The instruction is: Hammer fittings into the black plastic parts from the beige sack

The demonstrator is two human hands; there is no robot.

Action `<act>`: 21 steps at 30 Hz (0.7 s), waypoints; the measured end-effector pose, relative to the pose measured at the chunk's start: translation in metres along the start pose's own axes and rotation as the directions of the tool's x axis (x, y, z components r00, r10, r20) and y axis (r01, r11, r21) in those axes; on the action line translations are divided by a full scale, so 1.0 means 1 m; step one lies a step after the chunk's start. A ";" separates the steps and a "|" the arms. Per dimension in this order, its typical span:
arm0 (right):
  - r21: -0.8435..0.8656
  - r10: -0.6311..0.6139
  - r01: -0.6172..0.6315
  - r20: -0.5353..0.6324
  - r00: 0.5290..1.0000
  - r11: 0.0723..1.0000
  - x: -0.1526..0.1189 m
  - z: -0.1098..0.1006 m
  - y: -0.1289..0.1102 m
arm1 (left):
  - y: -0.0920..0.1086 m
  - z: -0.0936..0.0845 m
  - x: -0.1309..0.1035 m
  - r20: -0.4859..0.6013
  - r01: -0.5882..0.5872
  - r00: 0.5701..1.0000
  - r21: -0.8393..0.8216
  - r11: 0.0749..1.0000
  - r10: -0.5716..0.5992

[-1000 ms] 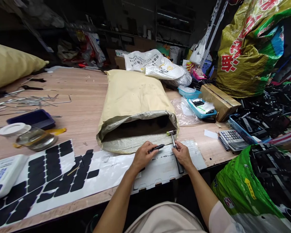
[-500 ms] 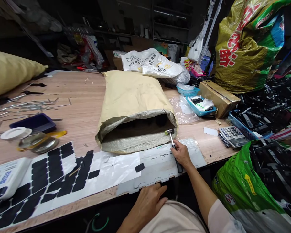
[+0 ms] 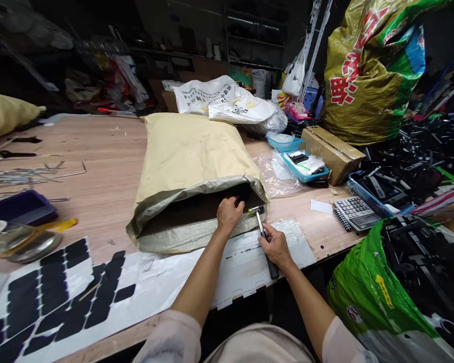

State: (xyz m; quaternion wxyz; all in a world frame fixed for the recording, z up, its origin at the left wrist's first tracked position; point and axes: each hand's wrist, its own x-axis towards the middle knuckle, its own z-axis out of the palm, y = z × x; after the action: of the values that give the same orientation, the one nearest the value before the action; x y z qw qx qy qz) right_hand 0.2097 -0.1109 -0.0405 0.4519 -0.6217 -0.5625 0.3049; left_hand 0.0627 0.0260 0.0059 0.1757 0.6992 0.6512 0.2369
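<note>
Both arms reach forward across the near edge of the worktop (image 3: 113, 176), bare below pale sleeves (image 3: 174, 338); the left forearm (image 3: 204, 277) slants up and rightward, its left hand (image 3: 230, 214) well in from that edge, back uppermost, fingers bent and their tips partly hidden; the right forearm (image 3: 310, 302) slants up and leftward; the right hand (image 3: 276, 246) lies closer to the near edge, fingers curled in a grip.

Left hand (image 3: 230, 214) lifted, now at sack (image 3: 194, 156) opening
</note>
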 end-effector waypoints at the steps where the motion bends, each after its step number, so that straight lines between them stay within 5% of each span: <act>1: 0.007 0.000 0.000 -0.007 1.000 1.000 0.000 0.001 0.001 | 0.002 0.006 0.009 0.030 0.042 0.999 0.034 0.999 -0.043; 9: 0.033 -0.001 0.002 -0.025 1.000 0.999 0.001 0.001 -0.002 | -0.006 0.026 0.019 0.100 0.108 0.987 0.146 0.983 -0.123; 17: 0.009 -0.005 0.005 -0.022 1.000 1.000 0.001 0.000 -0.002 | -0.025 0.002 0.002 0.105 0.072 0.991 0.098 0.993 -0.083; 21: 0.009 0.004 -0.004 -0.021 1.000 1.000 0.001 0.001 -0.001 | -0.057 -0.014 -0.031 0.160 -0.086 0.983 -0.067 0.994 0.095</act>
State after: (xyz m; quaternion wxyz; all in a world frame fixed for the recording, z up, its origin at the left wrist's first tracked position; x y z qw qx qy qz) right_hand 0.2083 -0.1101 -0.0400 0.4599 -0.6239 -0.5551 0.3018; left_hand 0.0068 -0.0007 -0.0172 0.2381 0.7396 0.5949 0.2061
